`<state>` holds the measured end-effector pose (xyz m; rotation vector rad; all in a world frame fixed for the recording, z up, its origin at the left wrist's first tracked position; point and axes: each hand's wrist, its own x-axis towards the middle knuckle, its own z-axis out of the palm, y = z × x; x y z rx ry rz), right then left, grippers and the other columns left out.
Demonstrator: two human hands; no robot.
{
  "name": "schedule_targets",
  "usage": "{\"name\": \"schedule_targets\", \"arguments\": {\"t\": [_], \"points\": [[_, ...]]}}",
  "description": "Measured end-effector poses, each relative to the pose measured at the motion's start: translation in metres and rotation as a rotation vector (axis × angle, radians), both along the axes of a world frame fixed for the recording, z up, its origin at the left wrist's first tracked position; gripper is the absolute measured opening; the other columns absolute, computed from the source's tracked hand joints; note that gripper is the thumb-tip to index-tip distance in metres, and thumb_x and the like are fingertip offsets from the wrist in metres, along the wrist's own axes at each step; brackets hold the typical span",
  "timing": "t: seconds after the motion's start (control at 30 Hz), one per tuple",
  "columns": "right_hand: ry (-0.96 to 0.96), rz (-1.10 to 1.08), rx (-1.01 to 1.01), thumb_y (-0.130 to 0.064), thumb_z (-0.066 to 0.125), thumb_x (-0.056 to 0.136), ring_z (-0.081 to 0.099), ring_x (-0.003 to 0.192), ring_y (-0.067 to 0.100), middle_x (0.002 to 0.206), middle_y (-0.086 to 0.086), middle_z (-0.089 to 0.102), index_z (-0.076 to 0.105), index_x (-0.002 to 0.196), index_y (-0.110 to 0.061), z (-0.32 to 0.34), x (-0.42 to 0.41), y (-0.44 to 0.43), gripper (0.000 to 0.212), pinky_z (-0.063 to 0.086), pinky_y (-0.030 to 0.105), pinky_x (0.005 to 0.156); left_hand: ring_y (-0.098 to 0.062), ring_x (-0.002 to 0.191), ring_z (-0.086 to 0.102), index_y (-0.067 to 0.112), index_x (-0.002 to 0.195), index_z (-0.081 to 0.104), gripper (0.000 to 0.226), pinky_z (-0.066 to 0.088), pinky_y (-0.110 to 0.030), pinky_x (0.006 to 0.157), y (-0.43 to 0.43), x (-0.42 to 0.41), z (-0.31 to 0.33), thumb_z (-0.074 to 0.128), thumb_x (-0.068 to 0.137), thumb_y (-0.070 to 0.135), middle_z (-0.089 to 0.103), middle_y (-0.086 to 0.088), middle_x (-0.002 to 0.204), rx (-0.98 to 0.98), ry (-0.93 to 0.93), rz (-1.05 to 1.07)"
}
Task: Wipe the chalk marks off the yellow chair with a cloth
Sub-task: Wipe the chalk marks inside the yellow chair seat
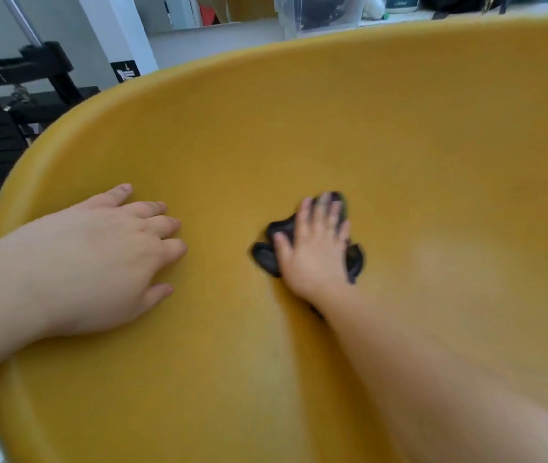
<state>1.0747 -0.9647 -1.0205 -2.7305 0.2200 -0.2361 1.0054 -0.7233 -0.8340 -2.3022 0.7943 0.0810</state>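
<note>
The yellow chair [299,128] fills my view, its curved shell under both my arms. The dark cloth [267,259] lies bunched on the shell near the middle, pinned beneath my right hand [316,248]. My right fingers [306,212] are straight and spread on top of the cloth, thumb out to the side, pressing rather than gripping, and dark folds poke out on both sides of my palm. To wipe well, I judge I should press evenly through the whole palm, work in overlapping strokes, and turn the cloth to a clean fold so chalk lifts instead of smearing. I cannot make out the chalk marks through the blur. My left hand [108,255] rests on the shell near its left rim, well apart from the cloth, fingers loose and slightly apart, holding nothing, and looks to be bracing the chair. Beyond the rim stand a black rack [15,95] and a clear plastic box [319,15]
</note>
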Motion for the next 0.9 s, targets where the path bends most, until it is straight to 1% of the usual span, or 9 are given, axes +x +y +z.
{"name": "schedule_targets", "arguments": {"t": [0.13, 0.2, 0.27, 0.33, 0.43, 0.57, 0.67, 0.8, 0.9], "points": [[0.035, 0.512, 0.110, -0.063, 0.015, 0.099, -0.029, 0.152, 0.021, 0.167, 0.004, -0.026, -0.010, 0.162, -0.020, 0.014, -0.063, 0.059, 0.080, -0.011, 0.048, 0.125, -0.027, 0.104, 0.071, 0.025, 0.090, 0.078, 0.052, 0.048, -0.060, 0.096, -0.002, -0.003, -0.002, 0.036, 0.077, 0.054, 0.075, -0.001, 0.104, 0.007, 0.002, -0.062], [0.066, 0.786, 0.008, -0.065, 0.025, 0.100, -0.033, 0.150, 0.015, 0.166, -0.002, -0.029, -0.012, 0.162, -0.025, 0.011, -0.103, 0.034, 0.082, -0.016, 0.044, 0.124, -0.025, 0.101, 0.071, 0.024, 0.087, 0.077, 0.052, 0.050, -0.058, 0.097, -0.003, -0.005, 0.001, 0.035, 0.079, 0.055, 0.075, 0.000, 0.098, -0.076, -0.042, -0.075], [0.145, 0.927, -0.141, -0.073, 0.030, 0.098, -0.034, 0.149, 0.012, 0.164, -0.006, -0.032, -0.017, 0.160, -0.028, 0.003, -0.123, -0.008, 0.090, -0.021, 0.042, 0.122, -0.027, 0.101, 0.069, 0.021, 0.089, 0.076, 0.056, 0.047, -0.059, 0.100, -0.003, -0.006, 0.003, 0.032, 0.080, 0.055, 0.074, -0.001, 0.096, -0.160, -0.084, -0.041], [0.225, 0.798, -0.294, -0.087, 0.021, 0.089, -0.038, 0.147, 0.012, 0.161, -0.007, -0.039, -0.026, 0.156, -0.029, -0.009, -0.108, -0.053, 0.100, -0.016, 0.046, 0.123, -0.031, 0.106, 0.067, 0.018, 0.092, 0.077, 0.059, 0.042, -0.062, 0.103, -0.001, -0.006, 0.005, 0.032, 0.081, 0.054, 0.073, -0.005, 0.099, -0.191, -0.156, -0.047], [0.149, 0.360, -0.308, -0.090, -0.004, 0.082, -0.034, 0.150, 0.019, 0.161, 0.001, -0.037, -0.024, 0.157, -0.022, -0.014, -0.044, -0.097, 0.104, -0.007, 0.052, 0.125, -0.035, 0.120, 0.062, 0.016, 0.099, 0.078, 0.058, 0.034, -0.066, 0.107, 0.002, 0.004, 0.018, 0.035, 0.082, 0.052, 0.071, -0.012, 0.117, -0.157, -0.252, -0.094], [-0.128, 0.088, -0.204, -0.075, 0.012, 0.094, -0.023, 0.154, 0.026, 0.167, 0.008, -0.023, -0.011, 0.161, -0.012, -0.008, 0.022, -0.084, 0.094, -0.009, 0.053, 0.125, -0.035, 0.132, 0.052, 0.021, 0.121, 0.070, 0.060, 0.030, -0.061, 0.113, 0.007, 0.026, 0.046, 0.031, 0.092, 0.056, 0.060, -0.012, 0.138, -0.264, -0.347, -0.124], [-0.188, -0.043, -0.023, -0.069, 0.020, 0.100, -0.022, 0.154, 0.033, 0.167, 0.014, -0.022, -0.012, 0.160, -0.007, 0.010, 0.049, -0.041, 0.092, -0.009, 0.056, 0.124, -0.036, 0.132, 0.048, 0.014, 0.136, 0.059, 0.061, 0.032, -0.053, 0.112, 0.011, 0.033, 0.052, 0.030, 0.097, 0.052, 0.055, -0.015, 0.142, -0.599, -0.456, -0.110], [-0.239, 0.115, 0.203, -0.062, 0.017, 0.102, -0.026, 0.152, 0.033, 0.165, 0.016, -0.028, -0.015, 0.159, -0.006, 0.051, 0.060, 0.050, 0.087, -0.011, 0.056, 0.123, -0.024, 0.122, 0.051, 0.006, 0.135, 0.054, 0.053, 0.037, -0.032, 0.101, 0.018, 0.028, 0.045, 0.032, 0.097, 0.036, 0.058, -0.010, 0.129, -1.211, -0.513, 0.000], [-0.279, 0.467, 0.328, -0.061, 0.013, 0.100, -0.030, 0.152, 0.024, 0.166, 0.010, -0.029, -0.016, 0.160, -0.010, 0.078, 0.030, 0.114, 0.084, -0.014, 0.050, 0.124, -0.016, 0.114, 0.052, 0.005, 0.132, 0.054, 0.046, 0.043, -0.027, 0.096, 0.022, 0.025, 0.042, 0.032, 0.097, 0.027, 0.056, -0.002, 0.122, -1.363, -0.553, -0.010]]}}
